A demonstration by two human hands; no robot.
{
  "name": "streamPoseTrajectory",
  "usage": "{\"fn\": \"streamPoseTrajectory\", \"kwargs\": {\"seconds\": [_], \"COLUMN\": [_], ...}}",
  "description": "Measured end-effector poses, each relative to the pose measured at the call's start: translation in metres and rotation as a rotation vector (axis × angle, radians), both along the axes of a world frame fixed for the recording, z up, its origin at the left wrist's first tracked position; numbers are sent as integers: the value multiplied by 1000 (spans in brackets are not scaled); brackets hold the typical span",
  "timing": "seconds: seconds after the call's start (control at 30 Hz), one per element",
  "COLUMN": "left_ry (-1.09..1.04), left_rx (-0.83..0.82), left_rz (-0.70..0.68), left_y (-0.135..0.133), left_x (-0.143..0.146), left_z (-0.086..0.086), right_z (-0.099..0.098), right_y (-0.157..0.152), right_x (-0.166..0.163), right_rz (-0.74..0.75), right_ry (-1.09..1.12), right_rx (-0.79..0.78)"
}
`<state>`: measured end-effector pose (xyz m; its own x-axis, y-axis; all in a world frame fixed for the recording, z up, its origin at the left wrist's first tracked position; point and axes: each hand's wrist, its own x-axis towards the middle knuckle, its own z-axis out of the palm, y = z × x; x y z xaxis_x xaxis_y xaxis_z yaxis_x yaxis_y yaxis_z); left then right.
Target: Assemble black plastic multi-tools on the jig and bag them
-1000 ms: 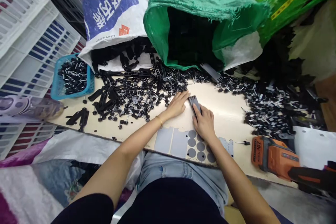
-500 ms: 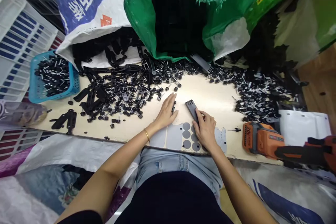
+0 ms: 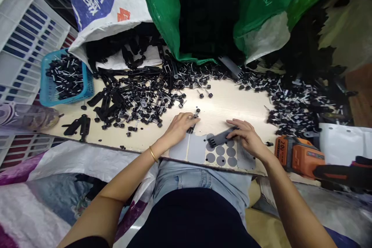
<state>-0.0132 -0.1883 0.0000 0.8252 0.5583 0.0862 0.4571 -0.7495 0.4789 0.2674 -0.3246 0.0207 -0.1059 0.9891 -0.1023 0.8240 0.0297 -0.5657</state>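
Observation:
My right hand (image 3: 247,135) grips one end of a flat dark grey plastic piece (image 3: 221,137) with a notched, toothed end. The toothed end points left, over a sheet with grey round pads (image 3: 220,150) near the bench's front edge. My left hand (image 3: 178,127) is closed, its fingertips pinching a black-headed metal pin (image 3: 197,112). A small dark part (image 3: 191,129) shows just under those fingers; its kind I cannot make out. Left of this hand spreads a pile of similar black-headed pins (image 3: 145,102), mixed with black plastic arms (image 3: 109,102).
A blue basket (image 3: 88,85) of pins stands at the left. A green sack (image 3: 162,19) opens at the back, beside a white sack (image 3: 116,25) of black parts. At the right are another pin heap (image 3: 302,104) and an orange 20V battery tool (image 3: 305,153).
My right hand has moved right and turned the grey piece from pointing away to pointing left. My left hand has gone from spread fingers to a pinch on a pin. The view has shifted slightly.

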Motion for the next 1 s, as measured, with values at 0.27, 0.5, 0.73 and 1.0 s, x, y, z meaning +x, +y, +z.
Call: {"fn": "streamPoseTrajectory", "kwargs": {"seconds": [0.27, 0.5, 0.73, 1.0], "left_ry": [157, -34, -235, -219], "left_rx": [223, -194, -206, -134], "left_rz": [-178, 155, 290, 323], "left_y": [22, -21, -37, -45], "left_x": [12, 30, 34, 37], "left_z": [5, -11, -24, -28], "right_z": [10, -18, -24, -23], "right_y": [8, 44, 33, 33], "right_x": [-39, -70, -74, -79], "right_rz": [-750, -543, -618, -566], "right_ry": [-312, 42, 107, 104], "right_rx": [-355, -70, -86, -16]}}
